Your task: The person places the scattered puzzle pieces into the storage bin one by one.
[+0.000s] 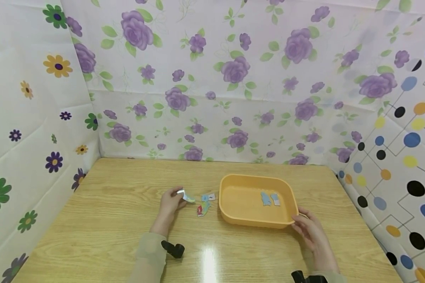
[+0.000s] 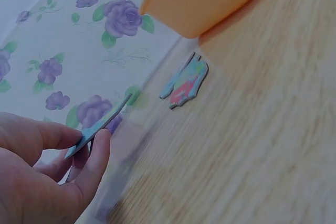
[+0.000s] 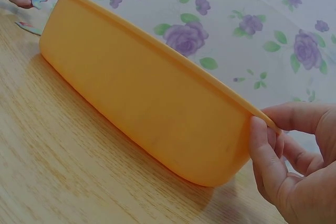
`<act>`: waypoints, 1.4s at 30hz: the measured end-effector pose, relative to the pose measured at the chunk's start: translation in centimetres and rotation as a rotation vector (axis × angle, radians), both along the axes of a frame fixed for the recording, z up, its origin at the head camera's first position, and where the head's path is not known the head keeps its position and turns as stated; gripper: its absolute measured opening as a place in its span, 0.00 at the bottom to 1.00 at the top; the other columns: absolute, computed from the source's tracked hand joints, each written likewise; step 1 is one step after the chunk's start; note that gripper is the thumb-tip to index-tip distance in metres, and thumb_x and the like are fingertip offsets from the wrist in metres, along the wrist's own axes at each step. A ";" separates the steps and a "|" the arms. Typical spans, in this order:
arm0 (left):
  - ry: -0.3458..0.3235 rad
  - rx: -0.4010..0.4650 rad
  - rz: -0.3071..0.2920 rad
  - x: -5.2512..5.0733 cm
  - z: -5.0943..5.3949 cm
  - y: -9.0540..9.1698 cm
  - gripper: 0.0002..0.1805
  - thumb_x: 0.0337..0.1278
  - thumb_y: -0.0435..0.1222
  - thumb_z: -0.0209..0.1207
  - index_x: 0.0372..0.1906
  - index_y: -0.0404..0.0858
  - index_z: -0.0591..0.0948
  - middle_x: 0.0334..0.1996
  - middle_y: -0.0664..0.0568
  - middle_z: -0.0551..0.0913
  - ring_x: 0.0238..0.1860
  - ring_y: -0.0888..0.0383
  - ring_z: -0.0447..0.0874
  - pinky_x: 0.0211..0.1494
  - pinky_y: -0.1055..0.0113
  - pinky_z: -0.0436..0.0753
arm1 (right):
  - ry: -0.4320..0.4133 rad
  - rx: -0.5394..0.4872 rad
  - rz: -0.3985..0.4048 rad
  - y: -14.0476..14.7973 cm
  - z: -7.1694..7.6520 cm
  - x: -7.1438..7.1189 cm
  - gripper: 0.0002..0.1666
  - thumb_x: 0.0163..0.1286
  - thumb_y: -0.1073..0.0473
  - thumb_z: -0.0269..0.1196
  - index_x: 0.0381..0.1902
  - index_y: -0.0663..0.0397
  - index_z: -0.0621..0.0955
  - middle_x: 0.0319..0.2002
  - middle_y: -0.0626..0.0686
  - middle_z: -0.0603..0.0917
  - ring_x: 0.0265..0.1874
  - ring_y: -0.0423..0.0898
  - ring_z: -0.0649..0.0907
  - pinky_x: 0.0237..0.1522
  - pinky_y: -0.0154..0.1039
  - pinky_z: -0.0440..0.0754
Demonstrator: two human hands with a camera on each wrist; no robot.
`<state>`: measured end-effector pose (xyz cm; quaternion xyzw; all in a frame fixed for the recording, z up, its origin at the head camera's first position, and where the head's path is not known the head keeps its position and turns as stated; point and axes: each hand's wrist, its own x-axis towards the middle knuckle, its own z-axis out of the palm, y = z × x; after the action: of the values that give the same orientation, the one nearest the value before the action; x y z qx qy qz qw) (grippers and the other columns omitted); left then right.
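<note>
My left hand point(image 1: 170, 204) pinches a thin, flat puzzle piece point(image 1: 187, 196) between thumb and fingers, raised off the table. The left wrist view shows this puzzle piece point(image 2: 100, 125) edge-on; whether another lies behind it I cannot tell. Just right of that hand, a blue-and-white puzzle piece point(image 1: 208, 197) and a green one with a red patch point(image 1: 204, 208) lie on the wood. An orange-yellow plastic basin point(image 1: 256, 222) holds two light-blue pieces point(image 1: 266, 199) at its right side. At the basin's near right corner, my right hand point(image 3: 294, 156) grips the rim with thumb and fingers.
The wooden table point(image 1: 106, 208) carries the basin right of centre. Behind it hangs a flowered cloth point(image 1: 205, 118); patterned cloths also close off the left and right sides. Black wrist-camera mounts point(image 1: 172, 249) sit on both wrists.
</note>
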<state>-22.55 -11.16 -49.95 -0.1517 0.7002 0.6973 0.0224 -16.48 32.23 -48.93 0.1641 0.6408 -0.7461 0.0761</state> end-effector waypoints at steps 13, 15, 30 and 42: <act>-0.031 0.095 -0.010 0.7 0.9 0.1 0.25 0.71 0.32 0.50 0.68 0.26 0.65 0.63 0.30 0.71 0.60 0.43 0.75 0.64 0.58 0.78 | 0.026 0.009 0.019 0.1 -0.2 0.1 0.24 0.71 0.65 0.58 0.61 0.51 0.64 0.38 0.41 0.81 0.35 0.33 0.81 0.40 0.24 0.83; -0.031 0.093 -0.015 0.7 1.1 0.3 0.26 0.71 0.32 0.50 0.68 0.24 0.64 0.63 0.29 0.70 0.62 0.41 0.74 0.64 0.58 0.78 | 0.022 0.009 0.017 0.1 -0.3 0.0 0.24 0.71 0.65 0.58 0.62 0.52 0.64 0.37 0.41 0.81 0.35 0.33 0.81 0.40 0.25 0.83; 0.041 0.077 -0.052 -0.8 4.0 3.5 0.25 0.69 0.32 0.54 0.66 0.26 0.68 0.59 0.31 0.76 0.45 0.53 0.82 0.55 0.61 0.84 | 0.041 -0.017 0.015 0.1 -0.3 0.1 0.20 0.71 0.66 0.58 0.58 0.49 0.68 0.37 0.41 0.82 0.35 0.34 0.82 0.40 0.25 0.84; 0.062 0.156 -0.136 -2.7 7.7 9.2 0.24 0.67 0.31 0.56 0.64 0.26 0.70 0.57 0.33 0.78 0.36 0.59 0.81 0.43 0.70 0.87 | 0.055 -0.014 0.022 0.0 -0.3 0.1 0.23 0.71 0.65 0.58 0.61 0.53 0.66 0.39 0.42 0.82 0.35 0.35 0.82 0.40 0.25 0.83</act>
<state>-25.20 -2.01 -42.28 -0.0802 0.6527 0.7510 0.0596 -16.39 32.26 -49.27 0.1360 0.6393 -0.7538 0.0679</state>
